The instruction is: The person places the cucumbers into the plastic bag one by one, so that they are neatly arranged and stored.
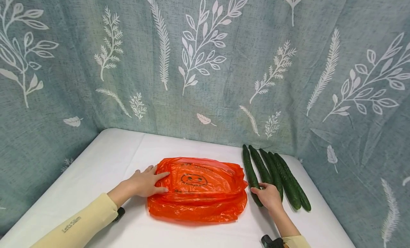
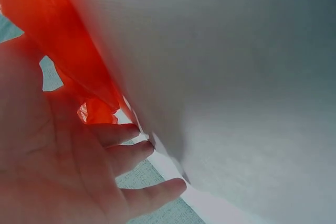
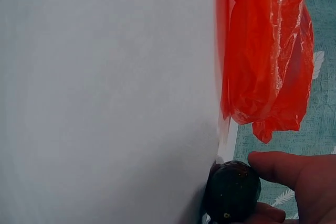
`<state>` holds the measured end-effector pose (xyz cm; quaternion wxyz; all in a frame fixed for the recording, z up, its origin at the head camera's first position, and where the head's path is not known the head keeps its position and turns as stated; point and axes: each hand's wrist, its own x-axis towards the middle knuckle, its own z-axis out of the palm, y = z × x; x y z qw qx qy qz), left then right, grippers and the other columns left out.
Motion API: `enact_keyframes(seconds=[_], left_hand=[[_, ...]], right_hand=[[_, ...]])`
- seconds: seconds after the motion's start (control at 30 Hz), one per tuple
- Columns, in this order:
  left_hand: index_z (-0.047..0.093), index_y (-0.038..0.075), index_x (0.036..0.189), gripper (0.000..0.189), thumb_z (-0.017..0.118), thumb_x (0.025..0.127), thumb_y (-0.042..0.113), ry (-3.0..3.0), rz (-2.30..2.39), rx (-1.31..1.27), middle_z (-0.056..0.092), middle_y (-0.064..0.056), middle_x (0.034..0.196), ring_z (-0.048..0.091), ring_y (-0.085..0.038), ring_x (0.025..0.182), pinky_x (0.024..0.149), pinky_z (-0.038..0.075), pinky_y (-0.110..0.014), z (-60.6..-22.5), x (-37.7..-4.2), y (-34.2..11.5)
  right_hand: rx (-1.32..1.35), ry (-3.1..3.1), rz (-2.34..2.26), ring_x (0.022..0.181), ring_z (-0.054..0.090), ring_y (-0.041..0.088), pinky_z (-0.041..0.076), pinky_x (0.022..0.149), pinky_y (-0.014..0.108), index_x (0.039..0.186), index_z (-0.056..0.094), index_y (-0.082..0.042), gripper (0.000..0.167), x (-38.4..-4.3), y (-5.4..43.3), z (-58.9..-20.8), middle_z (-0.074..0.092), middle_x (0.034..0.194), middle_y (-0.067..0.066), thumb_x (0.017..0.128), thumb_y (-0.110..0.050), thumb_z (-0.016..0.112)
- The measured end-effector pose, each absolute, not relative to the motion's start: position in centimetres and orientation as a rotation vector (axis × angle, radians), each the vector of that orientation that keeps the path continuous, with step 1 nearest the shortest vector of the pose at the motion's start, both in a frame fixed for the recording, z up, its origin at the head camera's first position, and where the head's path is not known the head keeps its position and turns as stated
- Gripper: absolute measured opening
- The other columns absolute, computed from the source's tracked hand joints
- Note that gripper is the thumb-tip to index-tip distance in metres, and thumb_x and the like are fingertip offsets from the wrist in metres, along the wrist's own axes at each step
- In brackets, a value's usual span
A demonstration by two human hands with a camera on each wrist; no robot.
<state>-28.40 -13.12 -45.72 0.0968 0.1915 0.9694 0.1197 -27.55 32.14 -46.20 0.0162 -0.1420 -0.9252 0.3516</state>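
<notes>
A red plastic bag [image 1: 205,207] with a dark printed face lies spread on the white table, its near part folded. My left hand [image 1: 144,184] rests on the bag's left edge with fingers spread; in the left wrist view the palm and straight fingers [image 2: 152,198] show beside the red plastic. At the right, several dark green cucumbers lie side by side. My right hand [image 1: 269,196] grips the leftmost cucumber [image 1: 249,166] near its near end. The right wrist view shows that cucumber's rounded end [image 3: 233,190] between thumb and fingers, the fingers partly hidden.
The other cucumbers [image 1: 289,191] lie close to the right hand, near the table's right edge. A green curtain [image 1: 205,109] with white leaf prints hangs behind and at both sides of the white table [image 1: 128,148]. Dark wrist devices sit at both sleeves.
</notes>
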Motion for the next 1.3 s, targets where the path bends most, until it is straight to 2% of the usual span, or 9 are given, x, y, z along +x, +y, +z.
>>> enact_keyframes(seconds=[0.2, 0.43, 0.8, 1.3], left_hand=[[0.047, 0.022, 0.152, 0.075, 0.060, 0.091, 0.064, 2.878, 0.303, 0.558, 0.032, -0.028, 0.159, 0.030, -0.048, 0.147, 0.105, 0.027, -0.077, -45.6, -28.4, -13.1], [0.043, 0.019, 0.154, 0.077, 0.063, 0.091, 0.060, 2.867, 0.307, 0.543, 0.029, -0.028, 0.160, 0.027, -0.049, 0.148, 0.106, 0.025, -0.077, -45.3, -28.4, -13.1], [0.039, 0.019, 0.156, 0.082, 0.057, 0.092, 0.066, 2.847, 0.292, 0.560, 0.028, -0.028, 0.160, 0.024, -0.048, 0.149, 0.107, 0.025, -0.077, -45.6, -28.4, -13.4], [0.038, 0.016, 0.156, 0.085, 0.061, 0.090, 0.064, 2.821, 0.305, 0.548, 0.030, -0.029, 0.159, 0.020, -0.049, 0.150, 0.108, 0.019, -0.079, -45.9, -28.2, -13.0]], right_hand=[[-0.431, -2.909, 1.044, 0.125, 0.052, 0.051, 0.049, 0.098, 0.059, 0.135, 0.055, 0.011, 0.061, -27.8, 32.2, -46.4, 0.052, 0.139, 0.035, 0.092, -0.030, 0.069], [-0.432, -2.934, 1.020, 0.125, 0.052, 0.051, 0.049, 0.098, 0.058, 0.137, 0.053, 0.011, 0.065, -28.0, 32.2, -46.1, 0.050, 0.141, 0.035, 0.092, -0.032, 0.070], [-0.424, -2.949, 0.989, 0.125, 0.052, 0.052, 0.048, 0.098, 0.059, 0.137, 0.053, 0.011, 0.066, -28.0, 32.0, -45.9, 0.051, 0.140, 0.035, 0.091, -0.033, 0.070], [-0.459, -2.936, 0.999, 0.124, 0.052, 0.052, 0.049, 0.097, 0.058, 0.136, 0.053, 0.011, 0.068, -27.8, 32.4, -46.9, 0.052, 0.139, 0.036, 0.090, -0.035, 0.071]])
